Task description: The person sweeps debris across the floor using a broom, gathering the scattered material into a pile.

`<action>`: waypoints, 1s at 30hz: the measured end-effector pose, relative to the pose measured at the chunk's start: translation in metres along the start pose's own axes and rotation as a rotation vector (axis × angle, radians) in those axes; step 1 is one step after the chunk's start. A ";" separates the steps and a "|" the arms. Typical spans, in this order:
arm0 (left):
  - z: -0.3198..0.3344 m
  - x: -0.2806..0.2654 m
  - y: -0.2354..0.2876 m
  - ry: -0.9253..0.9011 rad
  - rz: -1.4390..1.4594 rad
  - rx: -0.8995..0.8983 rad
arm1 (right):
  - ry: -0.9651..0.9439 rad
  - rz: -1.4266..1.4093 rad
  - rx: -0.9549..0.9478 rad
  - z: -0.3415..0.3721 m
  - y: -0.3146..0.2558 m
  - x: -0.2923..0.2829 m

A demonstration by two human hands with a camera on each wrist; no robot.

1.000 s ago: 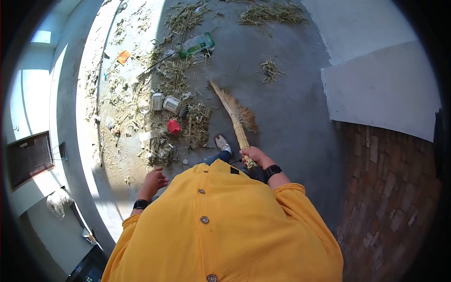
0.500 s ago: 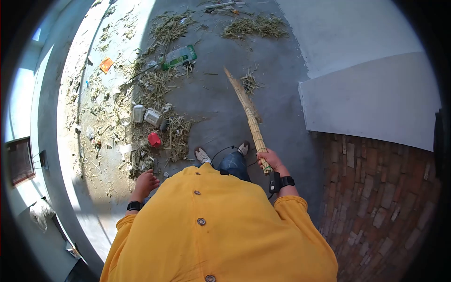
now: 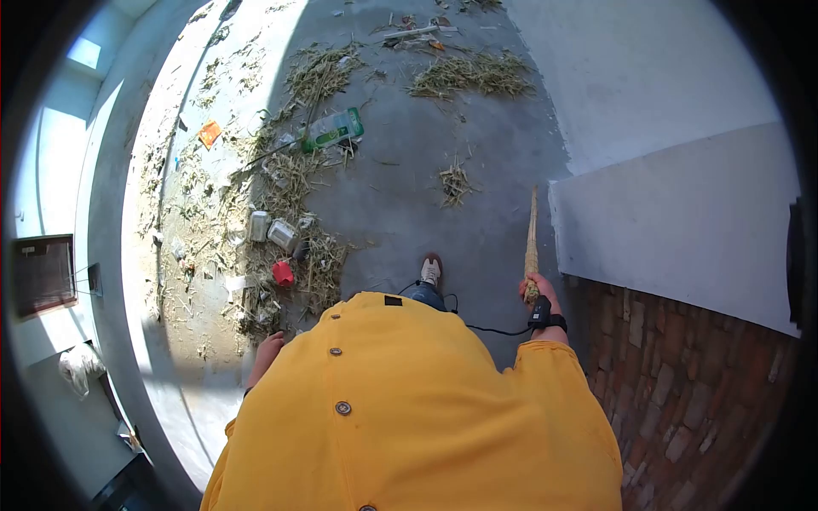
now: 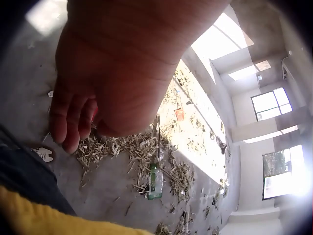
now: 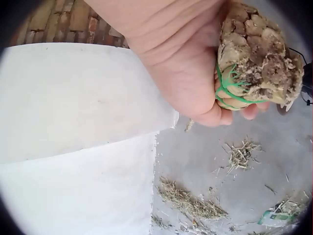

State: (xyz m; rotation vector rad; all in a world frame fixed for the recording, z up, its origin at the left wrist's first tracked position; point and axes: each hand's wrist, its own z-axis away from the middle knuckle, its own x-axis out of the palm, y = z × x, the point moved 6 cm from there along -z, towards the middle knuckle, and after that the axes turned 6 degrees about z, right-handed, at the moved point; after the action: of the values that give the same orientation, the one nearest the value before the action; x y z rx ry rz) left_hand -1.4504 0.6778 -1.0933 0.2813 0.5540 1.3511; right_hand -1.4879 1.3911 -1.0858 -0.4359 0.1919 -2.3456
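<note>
In the head view my right hand (image 3: 543,294) grips the handle of a straw broom (image 3: 532,243) on the right. The broom points forward, its tip beside the corner of the white wall. Close up in the right wrist view, fingers wrap the handle's butt end (image 5: 259,54), a bundle of cut stalks bound with green tie. My left hand (image 3: 269,349) hangs at the left side, partly hidden by the yellow shirt. Its fingers (image 4: 72,120) droop loosely in the left wrist view and hold nothing. A small heap of straw (image 3: 456,184) lies on the floor left of the broom.
Left of the feet lies a strip of straw (image 3: 324,264) with a red piece (image 3: 283,272), pale containers (image 3: 282,233) and a green-and-clear package (image 3: 334,129). More straw (image 3: 473,75) lies ahead. A white wall (image 3: 673,221) and brick paving (image 3: 673,375) border the right.
My right hand has carried the broom rightward, away from the small straw heap and up beside the wall. My left hand has slipped lower, partly behind the shirt. The feet have shifted.
</note>
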 end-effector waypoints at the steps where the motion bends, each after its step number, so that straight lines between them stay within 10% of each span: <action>1: 0.002 0.003 0.001 0.018 -0.130 0.059 | 0.032 0.029 -0.002 -0.005 -0.009 -0.002; 7: 0.079 0.046 0.038 0.171 -0.148 0.018 | 0.140 0.512 0.157 -0.035 0.012 0.061; 18: 0.062 0.071 0.054 0.134 -0.161 0.020 | -0.390 0.932 0.149 -0.018 0.025 0.152; 30: 0.021 0.079 0.073 0.065 -0.102 0.013 | 0.032 0.824 -0.152 0.031 -0.002 0.037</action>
State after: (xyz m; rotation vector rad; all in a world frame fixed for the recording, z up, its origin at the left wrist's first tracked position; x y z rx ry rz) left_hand -1.4913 0.7723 -1.0565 0.2177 0.6231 1.2620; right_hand -1.5031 1.3666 -1.0465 -0.3090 0.4681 -1.5331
